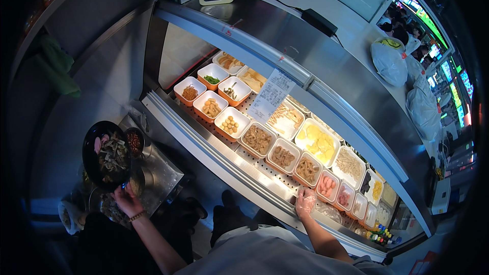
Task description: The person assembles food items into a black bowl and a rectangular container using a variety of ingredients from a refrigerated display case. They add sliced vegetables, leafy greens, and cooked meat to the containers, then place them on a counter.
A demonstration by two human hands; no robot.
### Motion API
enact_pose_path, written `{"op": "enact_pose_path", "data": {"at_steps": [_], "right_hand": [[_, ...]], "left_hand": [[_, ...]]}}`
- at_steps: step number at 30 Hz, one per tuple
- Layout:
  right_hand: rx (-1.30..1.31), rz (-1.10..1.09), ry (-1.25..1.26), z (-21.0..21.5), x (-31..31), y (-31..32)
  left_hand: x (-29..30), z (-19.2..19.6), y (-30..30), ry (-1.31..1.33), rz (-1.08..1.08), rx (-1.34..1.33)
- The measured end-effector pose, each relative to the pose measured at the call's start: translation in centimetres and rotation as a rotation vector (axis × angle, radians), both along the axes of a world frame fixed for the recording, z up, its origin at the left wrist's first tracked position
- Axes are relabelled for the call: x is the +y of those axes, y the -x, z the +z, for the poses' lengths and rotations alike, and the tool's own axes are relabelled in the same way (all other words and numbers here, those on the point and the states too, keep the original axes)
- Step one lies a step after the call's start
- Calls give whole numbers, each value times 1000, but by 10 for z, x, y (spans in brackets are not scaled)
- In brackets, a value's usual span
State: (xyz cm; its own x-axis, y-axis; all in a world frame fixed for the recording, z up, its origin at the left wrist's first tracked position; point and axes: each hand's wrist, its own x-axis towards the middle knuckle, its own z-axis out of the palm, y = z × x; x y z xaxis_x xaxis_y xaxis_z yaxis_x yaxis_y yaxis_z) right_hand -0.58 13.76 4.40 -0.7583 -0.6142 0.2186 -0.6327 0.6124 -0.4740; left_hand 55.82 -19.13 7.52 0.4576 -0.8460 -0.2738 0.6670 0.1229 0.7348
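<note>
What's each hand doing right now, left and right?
Left hand: closed on the rim of a black bowl of mixed food.
Right hand: gloved, holding nothing, fingers resting on the display case's front edge.

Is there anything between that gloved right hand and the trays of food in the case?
Nothing visible. The right hand in its clear glove rests at the front edge of the open display case, just before a tray of brown pieces. The left hand holds a black bowl off to the side.
</note>
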Motion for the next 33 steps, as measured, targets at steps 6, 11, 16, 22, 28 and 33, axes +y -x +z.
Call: {"op": "enact_pose_path", "data": {"at_steps": [6, 11, 16, 22, 28, 33], "right_hand": [[-118, 56, -97, -61, 70, 34], [25, 366, -117, 37, 31, -36], [10, 409, -137, 37, 18, -32], [-7, 437, -152, 35, 7, -42], [-16, 486, -170, 33, 0, -52], [-1, 506, -185, 31, -10, -55]], "left_hand": [[24, 33, 52, 77, -16, 170], [6, 47, 70, 74, 89, 290], [6, 34, 43, 140, 311, 277], [9, -30, -18, 266, 393, 551], [5, -93, -76, 376, 496, 788], [8, -102, -76, 423, 442, 949]]}}
